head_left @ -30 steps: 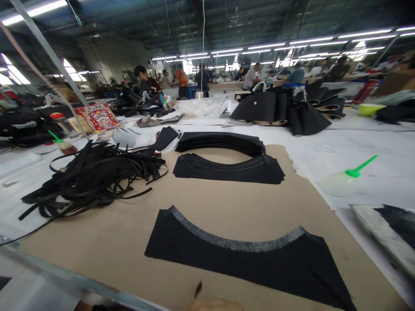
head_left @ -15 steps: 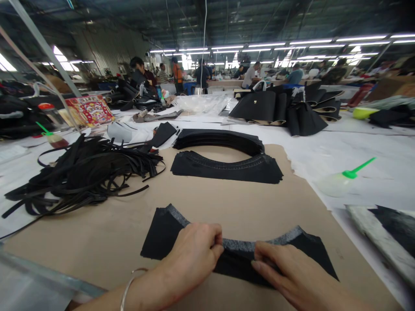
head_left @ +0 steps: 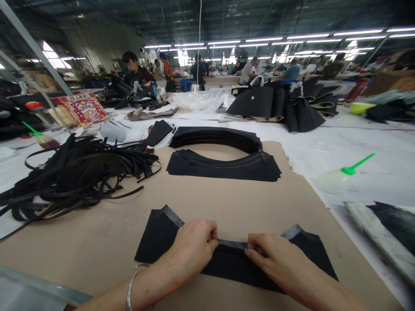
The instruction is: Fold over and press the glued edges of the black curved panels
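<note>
A black curved fabric piece [head_left: 233,268] lies on brown paper [head_left: 152,190] in front of me, with a grey speckled band along its concave upper edge. My left hand [head_left: 197,242] pinches that edge left of the middle, thumb and fingers closed on it. Just to the right, my right hand [head_left: 269,250] grips the same edge with bent fingers. Between the hands a short stretch of the grey band shows, narrower than at the ends. The fingers hide the edge on both sides of it.
Beyond the piece lie a stack of similar black pieces [head_left: 223,168] and another curved stack [head_left: 214,136]. A heap of black strips [head_left: 84,172] is at left. At right are a squeeze bottle with a green nozzle [head_left: 348,171] and a pale slab [head_left: 379,233]. Co-workers stand farther back.
My right hand has moved slightly left and up along the edge, closer to my left hand. The grey band between the hands shows narrower, and more black fabric lies below them.
</note>
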A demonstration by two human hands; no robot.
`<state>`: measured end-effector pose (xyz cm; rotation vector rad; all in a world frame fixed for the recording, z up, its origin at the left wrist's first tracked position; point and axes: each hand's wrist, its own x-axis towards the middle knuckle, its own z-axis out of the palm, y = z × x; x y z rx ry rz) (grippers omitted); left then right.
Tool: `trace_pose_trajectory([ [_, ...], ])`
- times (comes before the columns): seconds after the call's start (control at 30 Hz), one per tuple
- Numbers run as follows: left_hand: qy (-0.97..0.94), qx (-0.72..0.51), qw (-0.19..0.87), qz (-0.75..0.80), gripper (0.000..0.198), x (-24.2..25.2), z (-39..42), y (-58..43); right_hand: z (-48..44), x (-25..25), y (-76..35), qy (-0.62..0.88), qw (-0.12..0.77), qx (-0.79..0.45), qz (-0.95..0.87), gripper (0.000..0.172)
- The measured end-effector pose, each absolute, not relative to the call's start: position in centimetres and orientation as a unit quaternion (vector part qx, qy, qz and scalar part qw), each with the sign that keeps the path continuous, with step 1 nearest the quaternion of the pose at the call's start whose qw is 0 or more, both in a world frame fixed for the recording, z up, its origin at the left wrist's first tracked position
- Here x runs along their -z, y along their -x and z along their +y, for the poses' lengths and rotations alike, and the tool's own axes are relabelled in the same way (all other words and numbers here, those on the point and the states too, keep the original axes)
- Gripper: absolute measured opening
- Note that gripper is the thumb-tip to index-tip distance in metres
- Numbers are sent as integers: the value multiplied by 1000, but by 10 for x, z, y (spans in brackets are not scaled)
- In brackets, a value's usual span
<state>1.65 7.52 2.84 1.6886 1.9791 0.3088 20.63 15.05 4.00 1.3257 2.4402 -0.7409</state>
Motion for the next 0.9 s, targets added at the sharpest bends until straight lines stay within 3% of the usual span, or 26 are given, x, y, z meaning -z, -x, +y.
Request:
trace_pose_trajectory([
  [0.9, -609, -108, 267, 739, 18, -17, 77, -19, 151, -31, -202, -460, 140, 218, 849, 23],
])
